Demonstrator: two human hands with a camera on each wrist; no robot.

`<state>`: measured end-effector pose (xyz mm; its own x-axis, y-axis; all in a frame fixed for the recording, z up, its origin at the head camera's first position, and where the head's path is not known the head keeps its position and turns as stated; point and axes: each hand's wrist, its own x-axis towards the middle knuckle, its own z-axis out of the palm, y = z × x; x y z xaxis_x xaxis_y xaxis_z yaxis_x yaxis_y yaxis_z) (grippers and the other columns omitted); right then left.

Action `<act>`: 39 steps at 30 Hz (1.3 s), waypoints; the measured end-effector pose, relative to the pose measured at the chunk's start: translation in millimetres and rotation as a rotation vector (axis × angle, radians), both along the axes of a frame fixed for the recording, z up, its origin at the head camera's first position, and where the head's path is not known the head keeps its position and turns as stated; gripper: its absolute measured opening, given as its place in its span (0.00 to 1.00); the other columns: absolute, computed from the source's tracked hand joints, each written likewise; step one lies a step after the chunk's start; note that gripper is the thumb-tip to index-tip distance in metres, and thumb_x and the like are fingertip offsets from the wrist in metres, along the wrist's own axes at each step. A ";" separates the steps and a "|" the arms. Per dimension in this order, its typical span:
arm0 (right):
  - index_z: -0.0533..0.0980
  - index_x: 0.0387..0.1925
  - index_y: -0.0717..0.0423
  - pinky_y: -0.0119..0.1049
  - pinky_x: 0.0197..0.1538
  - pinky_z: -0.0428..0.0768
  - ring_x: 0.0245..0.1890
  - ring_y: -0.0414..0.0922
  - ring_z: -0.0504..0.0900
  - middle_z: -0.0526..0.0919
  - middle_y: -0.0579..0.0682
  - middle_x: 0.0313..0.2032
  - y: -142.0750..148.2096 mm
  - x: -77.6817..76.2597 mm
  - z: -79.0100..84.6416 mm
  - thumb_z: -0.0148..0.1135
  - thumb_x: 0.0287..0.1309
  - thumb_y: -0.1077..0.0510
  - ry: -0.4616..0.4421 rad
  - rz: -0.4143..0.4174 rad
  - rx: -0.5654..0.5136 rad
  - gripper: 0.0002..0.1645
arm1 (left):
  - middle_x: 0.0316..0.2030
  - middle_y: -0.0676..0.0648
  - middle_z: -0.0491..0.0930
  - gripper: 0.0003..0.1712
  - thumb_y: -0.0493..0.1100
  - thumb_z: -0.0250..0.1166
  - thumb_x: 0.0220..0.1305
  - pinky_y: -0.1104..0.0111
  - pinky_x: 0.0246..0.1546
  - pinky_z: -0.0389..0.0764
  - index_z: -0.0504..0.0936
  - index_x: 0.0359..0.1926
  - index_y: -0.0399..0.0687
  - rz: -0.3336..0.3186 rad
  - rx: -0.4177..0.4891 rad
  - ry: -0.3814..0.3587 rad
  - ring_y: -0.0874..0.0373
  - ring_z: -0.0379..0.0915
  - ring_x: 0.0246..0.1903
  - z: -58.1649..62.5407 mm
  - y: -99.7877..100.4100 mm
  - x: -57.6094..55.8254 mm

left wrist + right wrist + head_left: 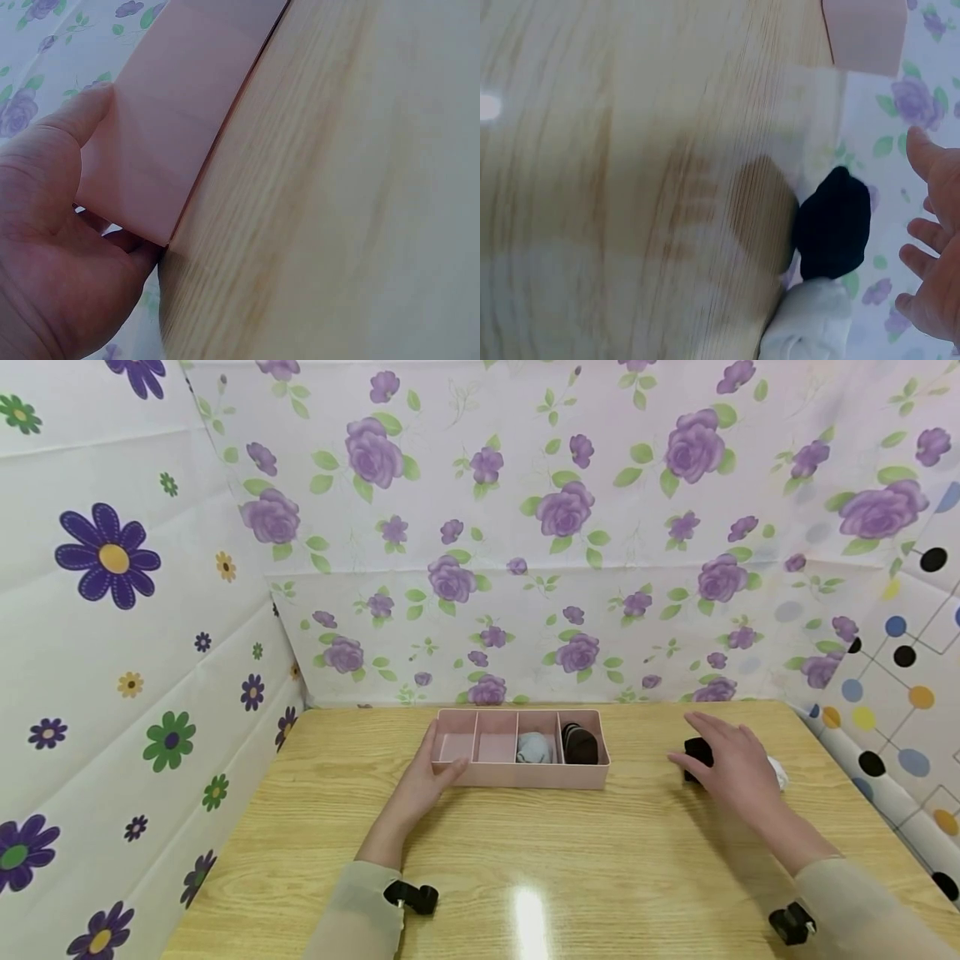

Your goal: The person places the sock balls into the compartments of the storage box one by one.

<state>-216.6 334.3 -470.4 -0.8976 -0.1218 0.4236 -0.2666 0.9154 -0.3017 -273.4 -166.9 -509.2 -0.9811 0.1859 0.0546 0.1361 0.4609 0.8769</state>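
Wood table (480, 860), light grain, glare patch at bottom centre of the head view. Nearest: two pale sleeves (356, 914) at the bottom edge, a small black camera (411, 896) strapped on the left one, similar one on the right. Left hand (416, 785), left of centre, grips the left end of the pink box, thumb on its front wall. Right hand (731, 768), right side of frame, fingers spread and holding nothing, near a black bundle (834, 225); the right wrist view shows them apart. White bundle (808, 319) just beside the black one. Pink box (525, 775) mid-frame, four compartments in a row: light blue bundle (535, 748) in third from left, dark brown striped bundle (581, 747) in fourth. Far: purple-rose cloth (562, 510) across the top.
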 end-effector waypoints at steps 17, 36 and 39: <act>0.66 0.82 0.64 0.80 0.76 0.52 0.71 0.77 0.70 0.69 0.74 0.76 30.0 3.6 -12.3 0.79 0.67 0.41 -0.134 0.032 0.012 0.55 | 0.88 0.37 0.44 0.62 0.59 0.70 0.78 0.38 0.83 0.48 0.36 0.92 0.59 -0.002 0.011 0.003 0.32 0.45 0.84 1.3 0.6 -0.6; 0.57 0.86 0.66 0.80 0.78 0.45 0.73 0.78 0.64 0.64 0.77 0.77 45.8 3.9 -23.5 0.75 0.69 0.35 -0.244 0.029 0.002 0.62 | 0.88 0.36 0.44 0.62 0.59 0.70 0.78 0.37 0.82 0.48 0.36 0.92 0.58 0.000 -0.006 0.006 0.31 0.46 0.84 0.0 0.4 -1.0; 0.57 0.85 0.67 0.80 0.78 0.44 0.72 0.79 0.65 0.65 0.78 0.76 47.1 4.2 -24.9 0.75 0.69 0.36 -0.245 0.026 0.006 0.62 | 0.88 0.36 0.44 0.62 0.59 0.70 0.78 0.37 0.82 0.49 0.36 0.92 0.59 0.000 -0.005 0.006 0.31 0.46 0.84 -0.3 0.3 -1.2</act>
<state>-212.5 381.4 -495.3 -0.9701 -0.1482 0.1924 -0.2095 0.9113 -0.3545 -274.6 -166.6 -509.5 -0.9808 0.1860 0.0594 0.1412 0.4656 0.8737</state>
